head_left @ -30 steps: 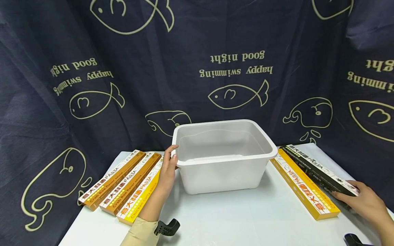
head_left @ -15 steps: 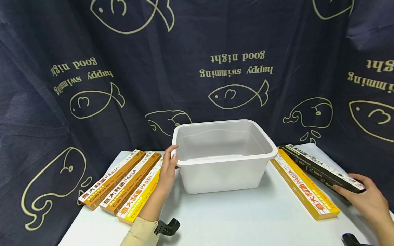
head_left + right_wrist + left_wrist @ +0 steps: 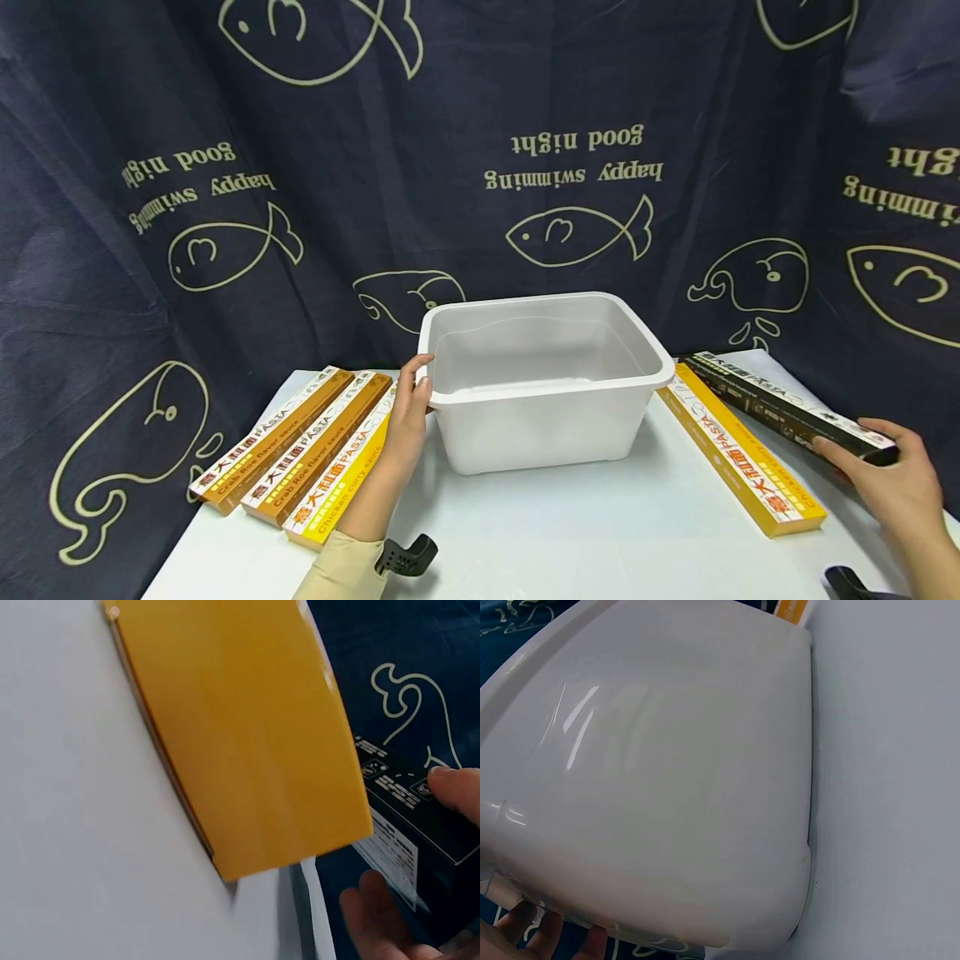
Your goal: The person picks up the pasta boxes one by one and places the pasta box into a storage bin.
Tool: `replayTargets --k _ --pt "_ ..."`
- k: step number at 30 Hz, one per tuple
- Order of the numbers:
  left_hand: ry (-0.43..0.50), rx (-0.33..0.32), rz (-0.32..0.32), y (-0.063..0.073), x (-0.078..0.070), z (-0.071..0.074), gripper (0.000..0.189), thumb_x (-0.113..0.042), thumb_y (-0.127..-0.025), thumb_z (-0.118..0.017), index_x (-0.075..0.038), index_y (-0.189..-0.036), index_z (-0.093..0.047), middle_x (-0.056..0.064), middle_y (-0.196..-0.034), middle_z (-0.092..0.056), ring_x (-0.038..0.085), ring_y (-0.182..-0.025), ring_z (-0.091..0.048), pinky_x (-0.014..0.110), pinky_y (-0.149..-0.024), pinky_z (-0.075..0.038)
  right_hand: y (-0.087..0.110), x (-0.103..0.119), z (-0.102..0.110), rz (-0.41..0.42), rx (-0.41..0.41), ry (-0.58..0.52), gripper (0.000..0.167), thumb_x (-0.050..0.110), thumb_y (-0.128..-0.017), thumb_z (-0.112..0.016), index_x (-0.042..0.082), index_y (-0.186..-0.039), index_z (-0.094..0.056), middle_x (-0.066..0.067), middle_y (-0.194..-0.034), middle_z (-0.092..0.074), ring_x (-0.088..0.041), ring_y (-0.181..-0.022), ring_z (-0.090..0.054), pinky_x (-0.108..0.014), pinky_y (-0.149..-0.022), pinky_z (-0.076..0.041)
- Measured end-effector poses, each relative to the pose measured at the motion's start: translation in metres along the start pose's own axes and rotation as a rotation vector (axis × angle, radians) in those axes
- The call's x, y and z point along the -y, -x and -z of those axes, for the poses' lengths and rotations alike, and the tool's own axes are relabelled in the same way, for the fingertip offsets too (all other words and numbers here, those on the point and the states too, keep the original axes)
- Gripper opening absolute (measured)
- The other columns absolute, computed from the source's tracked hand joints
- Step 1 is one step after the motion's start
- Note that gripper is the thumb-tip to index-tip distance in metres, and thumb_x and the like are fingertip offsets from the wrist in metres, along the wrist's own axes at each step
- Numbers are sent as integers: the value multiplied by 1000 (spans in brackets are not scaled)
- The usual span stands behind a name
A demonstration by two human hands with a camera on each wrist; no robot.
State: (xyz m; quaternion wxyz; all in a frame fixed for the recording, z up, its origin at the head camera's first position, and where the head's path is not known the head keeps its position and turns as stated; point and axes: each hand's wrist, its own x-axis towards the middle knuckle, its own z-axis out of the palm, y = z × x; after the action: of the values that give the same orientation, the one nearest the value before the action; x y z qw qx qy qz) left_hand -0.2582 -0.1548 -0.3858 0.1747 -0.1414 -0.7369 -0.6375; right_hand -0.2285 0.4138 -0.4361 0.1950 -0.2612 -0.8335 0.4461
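Head view: your right hand [image 3: 896,483] grips the black box [image 3: 776,406] at one end; your left hand [image 3: 407,419] holds the white bin [image 3: 536,433]. Expect a light, stiff, crushable box; pinch its sides.

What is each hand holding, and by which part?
Right hand: the black pasta box, by its near end. Left hand: the white bin, by its left rim.

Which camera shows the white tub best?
The head view: the white tub appears nearly whole, rim and inside included. The left wrist view shows only its outside, close up; the right wrist view, none of it.
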Motion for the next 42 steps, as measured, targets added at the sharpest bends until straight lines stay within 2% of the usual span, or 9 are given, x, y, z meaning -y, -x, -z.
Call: replayTargets --k 2,3,5,8,13,24,32,36,42 --pt "0 1 -2 0 0 0 43 -29 -106 -33 -17 -147 -36 6 -157 -32 19 -120 -49 40 -101 -43 0 0 -1 -12 -3 -146 69 29 -86 -77 33 -143 -39 -1 -126 -45 10 -73 -52 -9 -55 -48" --pt "-1 1 -3 0 0 0 43 -29 -106 -33 -17 -147 -36 6 -157 -31 19 -120 -48 40 -101 -42 0 0 -2 -8 -7 -216 66 24 -86 -78 40 -137 -39 9 -119 -42 18 -69 -48 -10 -54 -50" --pt "-3 0 -3 0 0 0 43 -29 -106 -33 -17 -147 -36 5 -157 -31 20 -121 -48 41 -101 -42 0 -1 -2 -3 -2 -357 64 14 -85 -78 47 -124 -39 22 -109 -34 18 -61 -51 -13 -50 -52" --pt "1 1 -4 0 0 0 43 -29 -106 -33 -17 -147 -36 6 -157 -32 20 -120 -48 42 -101 -42 2 1 -3 -12 1 -525 63 5 -82 -79 45 -114 -42 24 -108 -35 16 -64 -53 -14 -50 -52" --pt "-3 4 -2 1 0 0 44 -30 -106 -33 -18 -147 -36 6 -157 -31 21 -121 -48 42 -102 -42 6 6 -2 -47 -14 -671 64 -2 -81 -78 41 -116 -46 21 -111 -37 15 -66 -54 -14 -49 -52" --pt "1 6 13 0 1 0 44 -32 -106 -33 -19 -148 -35 5 -157 -30 21 -123 -46 44 -104 -40 6 11 -2 -103 -29 -747 68 -6 -81 -76 40 -123 -48 20 -113 -38 13 -69 -53 -16 -49 -53" --pt "7 2 8 0 2 0 43 -29 -106 -33 -17 -147 -36 6 -154 -34 17 -118 -49 36 -100 -43 4 10 -3 -124 -33 -804 66 -7 -81 -76 37 -121 -50 17 -114 -41 11 -71 -55 -18 -49 -54" --pt "8 3 3 0 2 0 44 -30 -106 -33 -17 -147 -36 6 -155 -32 19 -120 -48 40 -102 -42 5 12 -2 -151 -55 -817 68 -6 -80 -77 38 -124 -49 18 -115 -41 10 -74 -55 -18 -49 -54" --pt "4 -5 2 0 1 -1 44 -30 -105 -34 -17 -147 -37 6 -156 -32 21 -121 -48 43 -102 -41 6 14 -3 -116 -67 -920 70 -13 -80 -73 32 -128 -50 14 -118 -43 7 -75 -59 -20 -49 -54"
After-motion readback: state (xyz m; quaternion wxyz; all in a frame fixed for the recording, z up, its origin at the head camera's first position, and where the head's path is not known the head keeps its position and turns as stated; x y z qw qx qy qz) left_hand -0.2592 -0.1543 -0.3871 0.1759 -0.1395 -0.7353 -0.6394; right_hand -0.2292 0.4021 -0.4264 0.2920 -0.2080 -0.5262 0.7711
